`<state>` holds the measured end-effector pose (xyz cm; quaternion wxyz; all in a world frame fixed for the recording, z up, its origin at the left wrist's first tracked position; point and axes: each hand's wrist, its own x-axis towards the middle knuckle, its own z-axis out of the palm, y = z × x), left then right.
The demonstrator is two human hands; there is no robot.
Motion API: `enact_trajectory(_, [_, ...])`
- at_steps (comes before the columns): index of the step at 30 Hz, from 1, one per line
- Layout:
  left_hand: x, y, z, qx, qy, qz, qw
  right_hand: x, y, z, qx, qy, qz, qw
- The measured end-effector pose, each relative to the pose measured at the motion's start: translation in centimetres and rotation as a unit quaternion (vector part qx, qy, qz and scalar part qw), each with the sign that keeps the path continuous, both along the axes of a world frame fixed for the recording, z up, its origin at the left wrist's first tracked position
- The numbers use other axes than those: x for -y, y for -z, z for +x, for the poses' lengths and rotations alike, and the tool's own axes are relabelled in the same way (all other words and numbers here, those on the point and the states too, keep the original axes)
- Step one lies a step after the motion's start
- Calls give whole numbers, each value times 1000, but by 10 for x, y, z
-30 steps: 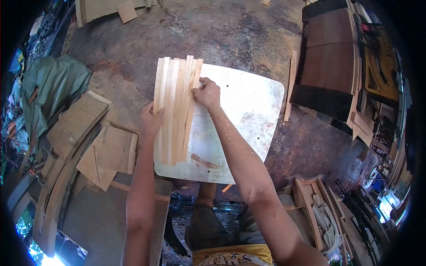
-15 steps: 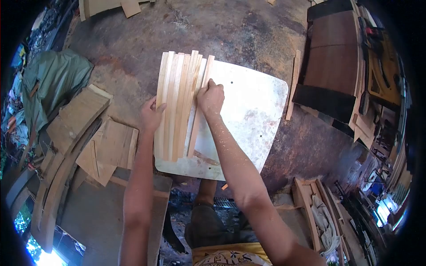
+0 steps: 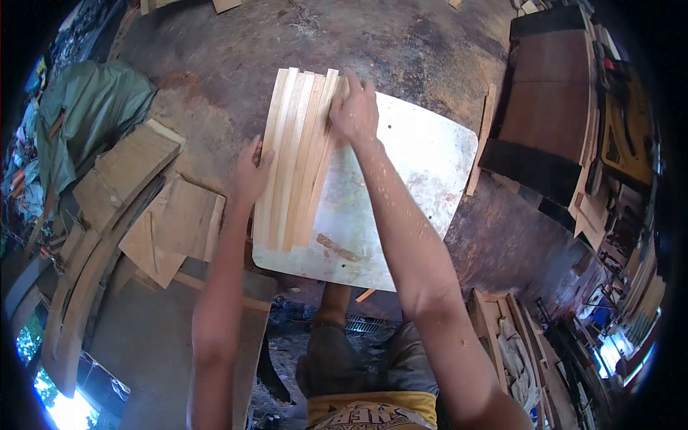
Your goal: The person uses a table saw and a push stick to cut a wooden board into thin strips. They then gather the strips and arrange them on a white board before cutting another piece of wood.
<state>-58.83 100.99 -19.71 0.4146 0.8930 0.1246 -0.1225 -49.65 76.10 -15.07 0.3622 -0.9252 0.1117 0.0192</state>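
A row of pale wooden strips (image 3: 292, 158) lies side by side, lengthwise, on the left part of a worn white board (image 3: 423, 165). My left hand (image 3: 252, 172) is at the row's outer left edge, its thumb and fingers apart and the thumb near the edge strip. Near the upper right end of the row, my right hand (image 3: 356, 115) has its fingers around the rightmost strip, which sits against the others. Slight blur softens the right fingers, and the hand covers part of that strip.
Curved wooden pieces (image 3: 107, 215) and flat wood offcuts (image 3: 175, 226) are at the left, below a green tarp (image 3: 89, 118). A dark-edged brown panel (image 3: 548, 93) stands at the right. One thin strip (image 3: 481, 140) lies beside the board's right edge.
My right hand has moved up along the rightmost strip, and the gap between that strip and the row has closed. My left thumb has lifted slightly from the edge strip.
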Motion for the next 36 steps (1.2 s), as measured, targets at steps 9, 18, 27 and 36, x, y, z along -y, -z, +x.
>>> enact_trajectory(9, [50,-30,76,-19,-1,30,999,-5,0,28,-80,-162,-129,975])
enact_trajectory(18, [54,-38,174,173,239,107,950,-29,-17,-45,-7,194,99,976])
enact_trajectory(27, [62,-63,212,-79,405,146,899,-100,-4,-201,-174,151,176,957])
enact_trajectory(36, [72,-77,213,-112,404,142,896,-88,-16,-185,-246,159,199,935])
